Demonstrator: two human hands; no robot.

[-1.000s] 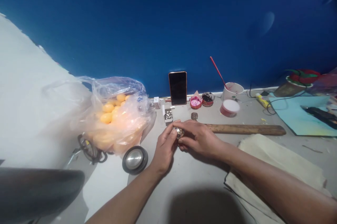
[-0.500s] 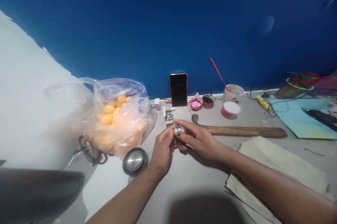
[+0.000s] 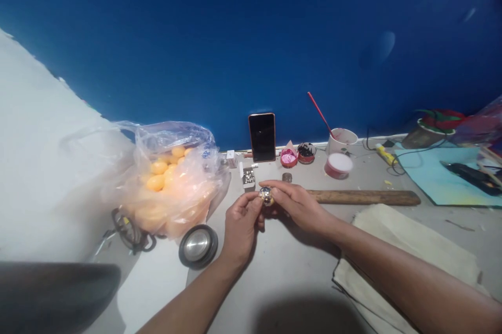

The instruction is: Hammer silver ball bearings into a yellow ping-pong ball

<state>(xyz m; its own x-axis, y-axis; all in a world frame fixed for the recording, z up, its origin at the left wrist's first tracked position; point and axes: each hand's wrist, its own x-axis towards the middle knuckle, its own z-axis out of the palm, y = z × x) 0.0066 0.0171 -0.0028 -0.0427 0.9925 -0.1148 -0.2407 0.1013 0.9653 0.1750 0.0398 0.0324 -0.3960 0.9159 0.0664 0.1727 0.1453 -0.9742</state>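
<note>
A small shiny metallic ball (image 3: 265, 196) is pinched between both hands above the grey table. My left hand (image 3: 243, 219) grips its left side with thumb and fingers. My right hand (image 3: 296, 206) closes on its right side. Just behind the hands stands a small open box (image 3: 248, 178) with shiny bits in it. A hammer with a wooden handle (image 3: 364, 197) lies behind my right hand, which hides part of it. A round black-rimmed metal disc (image 3: 198, 246) rests left of my left hand.
A plastic bag of orange balls (image 3: 172, 187) sits at the left. A phone (image 3: 262, 137) leans on the blue wall. Behind the hammer are small red containers (image 3: 289, 158), a pink-lidded tub (image 3: 339, 165) and a white cup (image 3: 345, 138). Cloth (image 3: 403, 261) lies under my right forearm.
The view has shifted slightly, so the table items appear a little further left and lower. My right fingers have moved slightly around the ball, which both hands still hold.
</note>
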